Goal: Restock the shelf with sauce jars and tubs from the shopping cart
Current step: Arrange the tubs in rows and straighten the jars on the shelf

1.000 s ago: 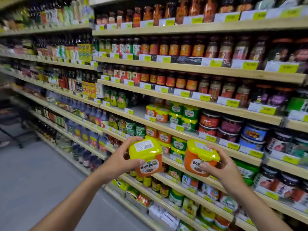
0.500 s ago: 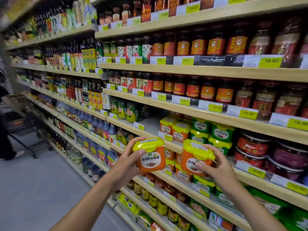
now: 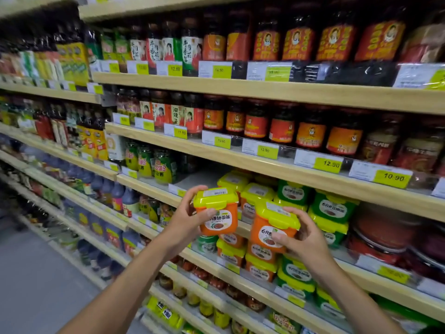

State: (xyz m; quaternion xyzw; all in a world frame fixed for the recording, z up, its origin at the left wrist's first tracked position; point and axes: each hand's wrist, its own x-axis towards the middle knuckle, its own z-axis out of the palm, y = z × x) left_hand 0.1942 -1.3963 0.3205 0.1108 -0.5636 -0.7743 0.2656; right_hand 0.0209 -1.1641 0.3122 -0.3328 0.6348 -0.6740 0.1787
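Orange tub (image 3: 218, 219), lime clip-lid, barcode sticker on top, oval label facing out — gripped by left hand (image 3: 185, 221), fingers curled round its side, upright before shelf edge (image 3: 149, 189). Second orange tub (image 3: 271, 227), tilted slightly, clasped in right hand (image 3: 304, 239). Just behind: shelved orange tubs (image 3: 255, 201) and green tubs (image 3: 332, 208), stacked.

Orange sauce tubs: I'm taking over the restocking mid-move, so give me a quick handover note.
Left hand grips one orange tub with a yellow lid; right hand grips a second orange tub.
Both are held in the air in front of the shelf; neither is set down.
Done: stacked orange tubs already stand there beside green tubs, with a bare gap to their left.
Left: place both, probably in that gap or on the stack, then fetch more. The cart is out of view.
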